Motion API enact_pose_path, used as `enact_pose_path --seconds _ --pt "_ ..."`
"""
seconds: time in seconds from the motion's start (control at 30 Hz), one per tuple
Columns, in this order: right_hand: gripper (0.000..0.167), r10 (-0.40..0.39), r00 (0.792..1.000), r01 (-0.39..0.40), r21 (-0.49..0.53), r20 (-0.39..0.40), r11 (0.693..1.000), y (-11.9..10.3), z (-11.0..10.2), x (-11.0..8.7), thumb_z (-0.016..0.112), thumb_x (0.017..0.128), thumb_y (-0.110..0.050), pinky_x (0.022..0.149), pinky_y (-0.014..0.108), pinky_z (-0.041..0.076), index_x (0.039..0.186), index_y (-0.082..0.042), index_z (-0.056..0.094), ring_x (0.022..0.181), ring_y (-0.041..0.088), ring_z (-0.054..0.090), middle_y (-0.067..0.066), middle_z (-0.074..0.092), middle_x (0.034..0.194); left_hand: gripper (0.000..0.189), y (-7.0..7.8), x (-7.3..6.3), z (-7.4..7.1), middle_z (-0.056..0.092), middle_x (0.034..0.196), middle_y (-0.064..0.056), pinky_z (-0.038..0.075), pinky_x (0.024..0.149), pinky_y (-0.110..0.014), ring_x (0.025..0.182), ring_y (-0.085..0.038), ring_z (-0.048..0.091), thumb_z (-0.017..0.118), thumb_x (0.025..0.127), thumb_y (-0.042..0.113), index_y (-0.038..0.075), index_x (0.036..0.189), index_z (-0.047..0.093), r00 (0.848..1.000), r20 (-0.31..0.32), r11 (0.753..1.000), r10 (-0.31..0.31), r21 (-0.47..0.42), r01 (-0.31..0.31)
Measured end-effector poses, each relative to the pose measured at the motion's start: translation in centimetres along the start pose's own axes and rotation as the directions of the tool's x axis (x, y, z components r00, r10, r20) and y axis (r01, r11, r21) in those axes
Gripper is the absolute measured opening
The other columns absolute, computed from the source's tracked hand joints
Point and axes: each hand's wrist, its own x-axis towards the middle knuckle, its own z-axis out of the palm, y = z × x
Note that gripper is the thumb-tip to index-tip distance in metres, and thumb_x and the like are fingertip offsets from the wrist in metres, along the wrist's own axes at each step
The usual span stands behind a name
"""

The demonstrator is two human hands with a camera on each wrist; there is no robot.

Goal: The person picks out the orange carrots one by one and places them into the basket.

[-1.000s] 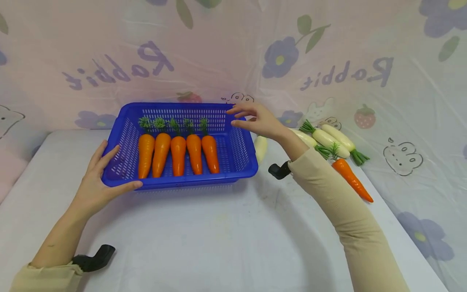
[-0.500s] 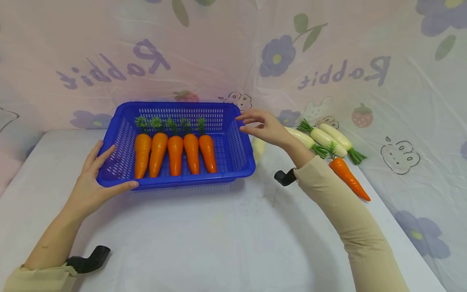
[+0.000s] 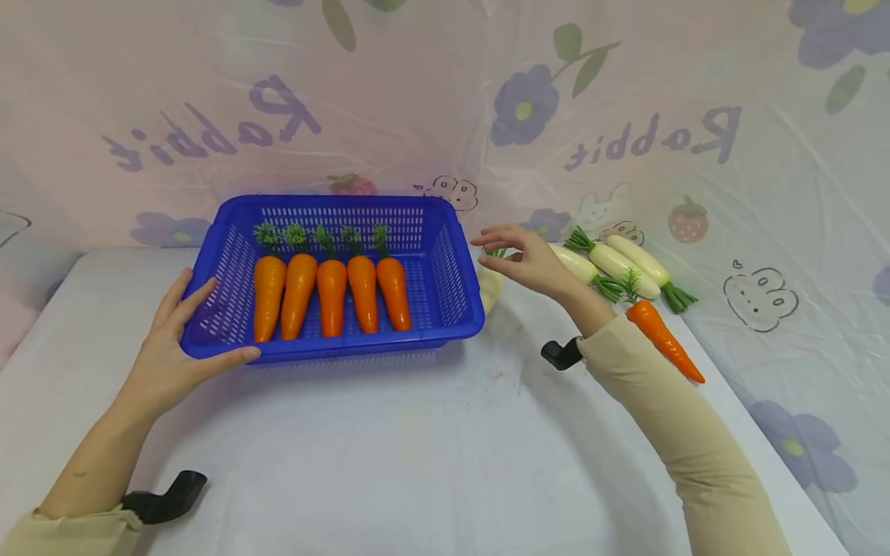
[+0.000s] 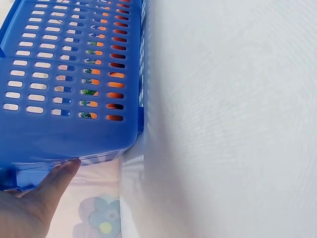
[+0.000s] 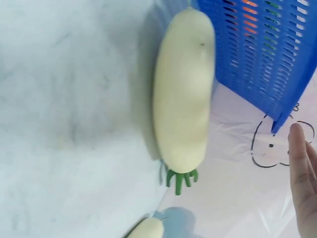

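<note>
A blue slotted plastic basket (image 3: 431, 293) stands on the white table with several orange carrots (image 3: 332, 297) lying side by side in it, leafy tops toward the back. My left hand (image 3: 163, 347) rests on its left front corner, thumb along the front rim and fingers spread over the left rim. Against the basket's right side lies a white radish (image 5: 183, 94), partly hidden by my right hand in the head view. Over its green top hovers my right hand (image 3: 531, 259), fingers loosely bent and holding nothing.
To the right lie several more white radishes (image 3: 622, 266) with green tops, and one loose carrot (image 3: 667, 340) near the table's right edge. A printed cloth (image 3: 417, 116) hangs behind the table.
My right hand has moved right and slightly down, from the basket's right rim to over the white radish. The left hand has stayed on the basket. The head view has shifted slightly.
</note>
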Motion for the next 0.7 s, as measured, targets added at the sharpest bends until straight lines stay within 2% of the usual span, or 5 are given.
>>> enact_pose_path --seconds 0.27,0.5,0.6,0.7 --pt "0.033 0.01 0.999 -0.008 0.038 -0.044 0.999 1.8 0.2 -1.5 0.064 0.092 -0.016 0.09 0.046 0.051 0.123 -0.004 0.064 0.12 0.031 0.056 0.013 0.048 0.141 0.1 0.0 0.0 0.1 -0.013 0.162 0.002 0.001 0.104 -0.077 0.145 -0.046 -0.009 0.079 0.078 0.028 0.022 0.155 0.016 1.0 0.002 1.0 0.009 0.002 -0.009" --pt "0.033 0.011 0.996 -0.007 0.039 -0.091 0.999 2.6 0.2 -2.9 0.065 0.091 -0.011 0.087 0.042 0.052 0.122 -0.002 0.064 0.118 0.034 0.057 0.016 0.05 0.138 0.099 0.1 -0.1 0.1 -0.014 0.162 0.002 0.001 0.103 -0.078 0.145 -0.046 -0.01 0.078 0.079 0.029 0.022 0.155 0.016 1.0 0.001 1.0 0.002 0.007 -0.002" --pt "0.033 0.002 0.992 0.003 0.045 -0.126 0.999 3.2 0.2 -3.4 0.066 0.09 -0.01 0.084 0.035 0.054 0.121 -0.001 0.064 0.115 0.034 0.059 0.016 0.052 0.136 0.099 0.0 -0.2 0.1 -0.014 0.162 0.002 0.001 0.103 -0.078 0.145 -0.046 -0.01 0.078 0.079 0.029 0.023 0.155 0.015 1.0 0.0 1.0 -0.003 0.012 0.003" --pt "0.032 0.009 0.986 0.0 0.055 -0.164 0.999 3.8 0.2 -4.0 0.068 0.089 -0.01 0.08 0.022 0.053 0.12 -0.001 0.065 0.113 0.032 0.06 0.013 0.053 0.136 0.099 0.1 -0.1 0.1 -0.014 0.162 0.002 0.001 0.103 -0.078 0.145 -0.046 -0.01 0.078 0.079 0.029 0.024 0.155 0.015 1.0 0.001 1.0 -0.006 0.014 0.006"
